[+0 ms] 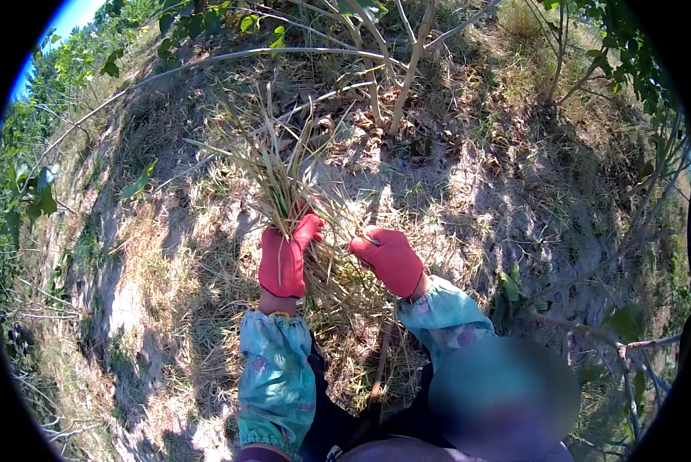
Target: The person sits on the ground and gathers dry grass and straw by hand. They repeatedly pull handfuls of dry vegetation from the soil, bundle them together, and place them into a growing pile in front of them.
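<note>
My left hand [284,257], in a red work glove, is closed around a bundle of long dry grass [285,179]. The stalks fan out above the fist, some still greenish. Beside it, my right hand [389,260], gloved in the same red, pinches a few strands of grass [348,222] that run across towards the bundle. More cut or pulled grass hangs and lies beneath and between the two hands. Flowered blue-green sleeve covers reach up both forearms. A brown wooden stick or handle [382,364] shows on the ground between my legs, its lower end hidden by dark clothing.
A branching shrub trunk [410,81] rises ahead from brown fallen leaves. One long thin branch [218,58] arches across to the left. Bare twigs [622,346] and green leaves stick out at the right. Sandy soil with dry grass [155,254] surrounds me.
</note>
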### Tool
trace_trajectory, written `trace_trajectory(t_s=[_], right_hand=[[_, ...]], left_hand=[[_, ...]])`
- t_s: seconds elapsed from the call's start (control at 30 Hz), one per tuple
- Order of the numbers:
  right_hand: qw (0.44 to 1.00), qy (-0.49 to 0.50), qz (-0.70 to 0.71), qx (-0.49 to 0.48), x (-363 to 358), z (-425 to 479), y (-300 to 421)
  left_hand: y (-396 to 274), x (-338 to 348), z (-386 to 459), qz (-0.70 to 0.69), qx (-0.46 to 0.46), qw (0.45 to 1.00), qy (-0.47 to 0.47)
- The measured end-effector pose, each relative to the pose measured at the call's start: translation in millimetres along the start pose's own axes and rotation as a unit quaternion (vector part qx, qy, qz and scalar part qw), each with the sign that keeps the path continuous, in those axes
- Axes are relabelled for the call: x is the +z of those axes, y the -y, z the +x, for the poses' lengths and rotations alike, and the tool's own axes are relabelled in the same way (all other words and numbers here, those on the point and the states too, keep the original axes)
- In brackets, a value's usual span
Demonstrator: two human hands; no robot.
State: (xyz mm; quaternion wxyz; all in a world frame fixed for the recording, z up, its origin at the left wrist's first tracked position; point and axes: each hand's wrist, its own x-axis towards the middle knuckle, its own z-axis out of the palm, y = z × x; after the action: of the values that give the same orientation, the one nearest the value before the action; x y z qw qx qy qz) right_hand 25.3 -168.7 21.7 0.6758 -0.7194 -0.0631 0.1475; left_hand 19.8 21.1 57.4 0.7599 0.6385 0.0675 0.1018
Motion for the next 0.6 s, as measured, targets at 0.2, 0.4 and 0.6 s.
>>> trace_trajectory(t_s=[0.2,0.4,0.6], right_hand=[[0.996,0.078,-0.050,0.016,-10.5,4.8,-3.8],[0.988,0.085,-0.120,0.036,-26.6,5.8,-13.8],[0.987,0.112,-0.007,0.113,-29.7,4.8,-9.9]], left_hand=[[-6.7,-7.1,1.6,0.152,0.021,0.987,0.045],[28.8,7.1,10.8,0.133,0.003,0.991,0.028],[29.3,-1.9,22.1,-0.005,0.102,0.987,-0.128]])
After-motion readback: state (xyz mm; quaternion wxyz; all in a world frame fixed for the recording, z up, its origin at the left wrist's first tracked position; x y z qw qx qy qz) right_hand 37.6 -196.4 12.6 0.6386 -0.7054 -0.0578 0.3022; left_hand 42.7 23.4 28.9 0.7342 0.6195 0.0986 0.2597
